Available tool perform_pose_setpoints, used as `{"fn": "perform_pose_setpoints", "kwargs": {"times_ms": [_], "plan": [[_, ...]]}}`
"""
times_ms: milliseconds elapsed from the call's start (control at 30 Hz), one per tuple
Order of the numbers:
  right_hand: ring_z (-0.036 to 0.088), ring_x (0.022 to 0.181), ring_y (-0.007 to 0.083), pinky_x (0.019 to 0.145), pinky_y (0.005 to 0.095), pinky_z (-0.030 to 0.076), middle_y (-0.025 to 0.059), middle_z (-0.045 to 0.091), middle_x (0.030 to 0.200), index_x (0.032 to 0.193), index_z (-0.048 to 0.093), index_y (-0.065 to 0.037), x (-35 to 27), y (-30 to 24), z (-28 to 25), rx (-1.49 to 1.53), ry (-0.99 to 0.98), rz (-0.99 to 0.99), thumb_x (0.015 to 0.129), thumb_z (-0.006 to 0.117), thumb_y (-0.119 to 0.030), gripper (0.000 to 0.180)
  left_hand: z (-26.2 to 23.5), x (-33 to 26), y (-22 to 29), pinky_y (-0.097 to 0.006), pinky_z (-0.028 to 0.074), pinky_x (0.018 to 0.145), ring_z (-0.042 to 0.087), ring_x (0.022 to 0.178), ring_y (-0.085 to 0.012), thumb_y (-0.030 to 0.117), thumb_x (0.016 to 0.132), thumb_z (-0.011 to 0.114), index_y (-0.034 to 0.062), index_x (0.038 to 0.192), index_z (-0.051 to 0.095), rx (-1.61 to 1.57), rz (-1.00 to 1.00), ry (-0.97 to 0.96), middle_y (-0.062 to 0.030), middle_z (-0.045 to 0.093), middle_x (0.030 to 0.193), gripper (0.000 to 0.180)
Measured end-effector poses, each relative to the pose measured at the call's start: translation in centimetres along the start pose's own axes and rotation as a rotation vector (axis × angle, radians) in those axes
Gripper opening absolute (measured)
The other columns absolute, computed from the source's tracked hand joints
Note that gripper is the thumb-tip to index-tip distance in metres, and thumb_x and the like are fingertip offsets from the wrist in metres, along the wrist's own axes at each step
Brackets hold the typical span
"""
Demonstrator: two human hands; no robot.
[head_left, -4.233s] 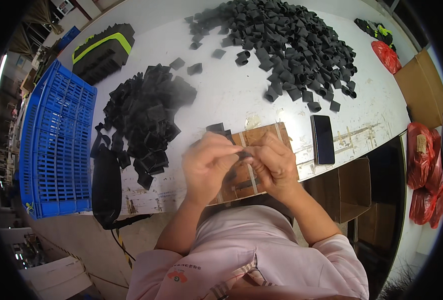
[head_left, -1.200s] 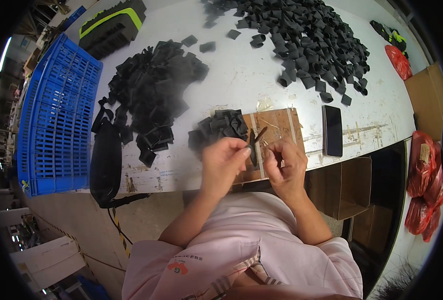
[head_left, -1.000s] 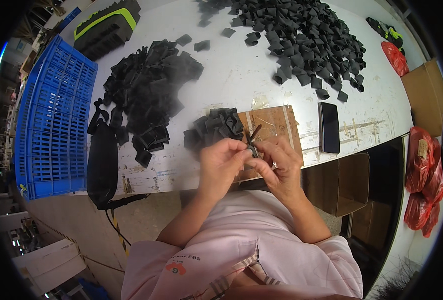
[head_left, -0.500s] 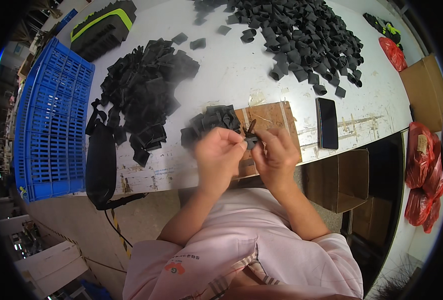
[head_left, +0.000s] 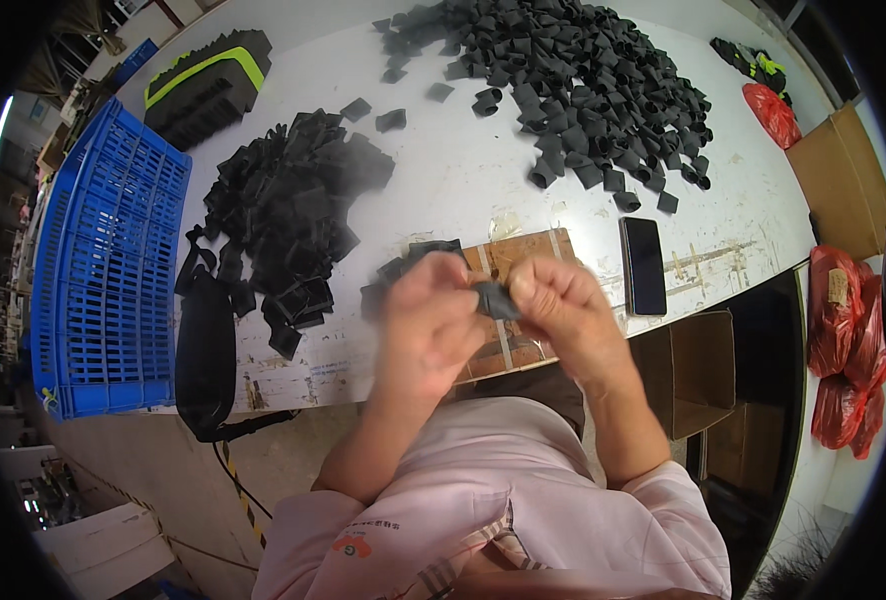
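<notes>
Pinching one small black folded strap piece [head_left: 496,299] between left hand [head_left: 431,318] and right hand [head_left: 560,305], above scuffed white table [head_left: 463,190], beside matte black loop heaps [head_left: 288,215].

A blue crate [head_left: 103,260], a black phone [head_left: 645,265] and red bags [head_left: 848,350] lie around.

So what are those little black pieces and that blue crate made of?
The black piece between both hands looks like matte, soft rubber or foam: dull, no shine, though blurred. The blue crate looks like moulded plastic, with a slightly glossy lattice wall.
</notes>
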State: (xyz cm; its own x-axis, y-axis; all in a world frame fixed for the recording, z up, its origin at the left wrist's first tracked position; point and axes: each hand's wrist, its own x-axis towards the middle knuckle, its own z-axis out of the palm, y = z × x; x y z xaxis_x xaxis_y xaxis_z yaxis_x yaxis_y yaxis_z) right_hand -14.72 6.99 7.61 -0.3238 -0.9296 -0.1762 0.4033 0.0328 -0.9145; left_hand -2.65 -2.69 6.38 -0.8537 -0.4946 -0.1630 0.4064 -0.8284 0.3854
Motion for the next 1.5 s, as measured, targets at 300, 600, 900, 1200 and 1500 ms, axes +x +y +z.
{"fn": "perform_pose_setpoints", "kwargs": {"times_ms": [300, 600, 900, 1200, 1500], "plan": [[0.035, 0.052, 0.0022, 0.045, 0.0177, 0.028, -0.0068, 0.041, 0.059, 0.072, 0.051, -0.008, 2.5, 2.5, -1.7, 0.07, -0.147, 0.044, 0.088, 0.051, -0.03, 0.027, -1.0, 0.6, -0.6, -0.018, 0.021, 0.033, 0.03, 0.034, -0.0032, -0.002, 0.083, 0.043, 0.0001, 0.097, 0.049, 0.18, 0.013, 0.086, -0.0002, 0.046, 0.058, 0.016], [0.054, 0.071, 0.0221, 0.055, 0.0269, 0.044, 0.0115, 0.053, 0.087, 0.096, 0.056, 0.001, 0.5, 1.7, -0.9, -0.766, 0.259, -0.704, 0.071, 0.067, -0.031, 0.041, 0.1, 1.5, 0.8, -0.027, 0.045, 0.069, 0.056, 0.078, -0.0183, 0.002, 0.072, 0.06, 0.0003, 0.099, 0.059, 1.401, 0.795, -0.209, -0.0112, 0.058, 0.092, 0.027], [0.053, 0.063, 0.0225, 0.046, 0.03, 0.042, 0.009, 0.052, 0.075, 0.083, 0.057, 0.0, 1.0, 1.0, 0.8, -1.054, 0.32, -0.964, 0.062, 0.069, -0.008, 0.025, -0.3, 0.9, -0.2, -0.028, 0.039, 0.078, 0.049, 0.083, -0.0158, 0.01, 0.085, 0.053, -0.0018, 0.089, 0.054, 0.525, 0.529, 0.016, -0.01, 0.055, 0.087, 0.013], [0.048, 0.058, 0.02, 0.043, 0.0285, 0.038, 0.0077, 0.051, 0.071, 0.079, 0.057, 0.001, 1.3, 1.4, -0.4, -1.225, 0.276, -1.13, 0.053, 0.064, 0.001, 0.027, -1.7, 0.4, -1.0, -0.027, 0.039, 0.078, 0.049, 0.081, -0.0146, 0.009, 0.084, 0.053, -0.0006, 0.089, 0.053, 0.572, 0.541, 0.021, -0.0093, 0.055, 0.089, 0.011], [0.051, 0.062, 0.0202, 0.049, 0.0281, 0.041, 0.0086, 0.053, 0.074, 0.084, 0.058, 0.001, 0.4, 0.3, -0.9, -0.847, 0.098, -0.716, 0.066, 0.068, -0.011, 0.024, 0.3, 0.7, 1.0, -0.023, 0.044, 0.065, 0.054, 0.076, -0.0125, -0.003, 0.073, 0.062, 0.0003, 0.085, 0.062, 1.141, 0.527, -0.064, -0.0064, 0.057, 0.081, 0.012]]}}
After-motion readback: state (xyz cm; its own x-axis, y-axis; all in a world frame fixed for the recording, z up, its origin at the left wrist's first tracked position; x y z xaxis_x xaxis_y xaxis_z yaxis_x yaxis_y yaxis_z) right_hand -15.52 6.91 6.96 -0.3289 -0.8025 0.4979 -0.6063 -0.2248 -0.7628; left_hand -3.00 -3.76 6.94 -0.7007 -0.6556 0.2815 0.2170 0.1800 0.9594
